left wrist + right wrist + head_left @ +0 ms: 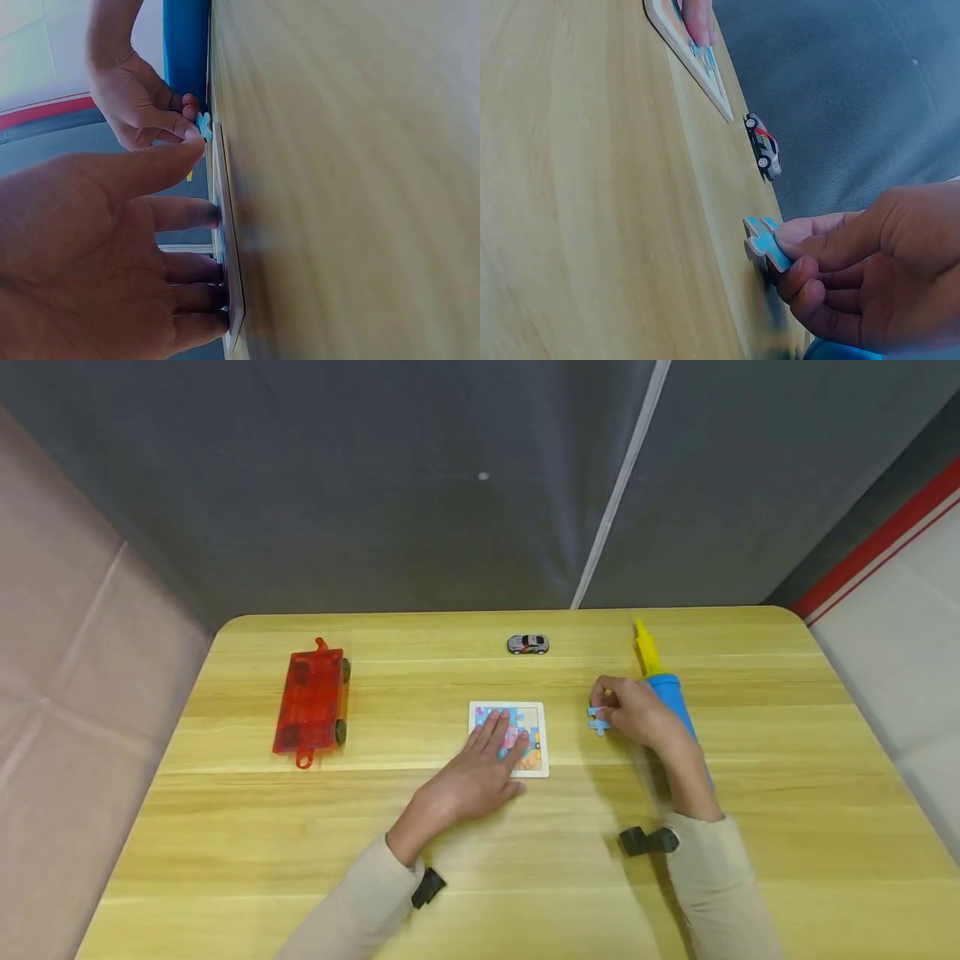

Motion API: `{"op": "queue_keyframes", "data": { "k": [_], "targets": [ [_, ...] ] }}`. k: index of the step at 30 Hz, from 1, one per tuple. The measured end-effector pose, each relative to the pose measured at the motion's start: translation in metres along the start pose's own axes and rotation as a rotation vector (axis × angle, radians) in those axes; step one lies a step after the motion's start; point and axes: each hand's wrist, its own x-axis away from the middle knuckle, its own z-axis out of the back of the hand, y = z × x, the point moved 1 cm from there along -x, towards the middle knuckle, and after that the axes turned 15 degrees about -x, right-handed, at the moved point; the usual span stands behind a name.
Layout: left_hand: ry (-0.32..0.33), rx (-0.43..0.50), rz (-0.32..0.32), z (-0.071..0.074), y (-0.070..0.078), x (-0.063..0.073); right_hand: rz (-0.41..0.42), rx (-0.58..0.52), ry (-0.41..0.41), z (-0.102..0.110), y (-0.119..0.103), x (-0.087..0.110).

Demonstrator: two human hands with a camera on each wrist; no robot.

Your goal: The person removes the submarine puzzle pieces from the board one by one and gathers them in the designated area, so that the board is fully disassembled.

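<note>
A square jigsaw puzzle (546, 739) in a white frame lies flat on the table, its picture partly hidden under the fingers. My left hand (472, 777) rests on it with the fingers straight and spread, the fingertips touching the picture. To the right, my right hand (637, 710) pinches a blue jigsaw piece (597, 720) between thumb and fingers. In the right wrist view the piece (765, 241) is held just over the wood, tabs pointing away from the hand.
A small silver toy car (528, 644) stands beyond the puzzle. At the left lies a red see-through toy wagon (309, 702) with black wheels. Close under the right forearm is a blue tube (671, 691) with a yellow tip (646, 647).
</note>
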Motion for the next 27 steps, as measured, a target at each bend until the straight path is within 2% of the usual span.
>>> {"op": "queue_keyframes", "data": {
  "k": [5, 16, 27],
  "targets": [
    [-0.002, -0.008, -0.003, -0.0002, -0.0003, -0.0009, -0.016, 0.008, 0.009, 0.0001, 0.0013, -0.0004],
    [-0.003, -0.010, -0.005, 0.0015, 0.0001, 0.0016, -0.035, 0.104, 0.061, -0.0022, -0.0010, -0.0022],
    [0.012, 0.012, -0.010, 0.0012, -0.0001, 0.0022, -0.105, 0.167, 0.115, -0.0061, -0.0058, -0.0019]
  ]
}}
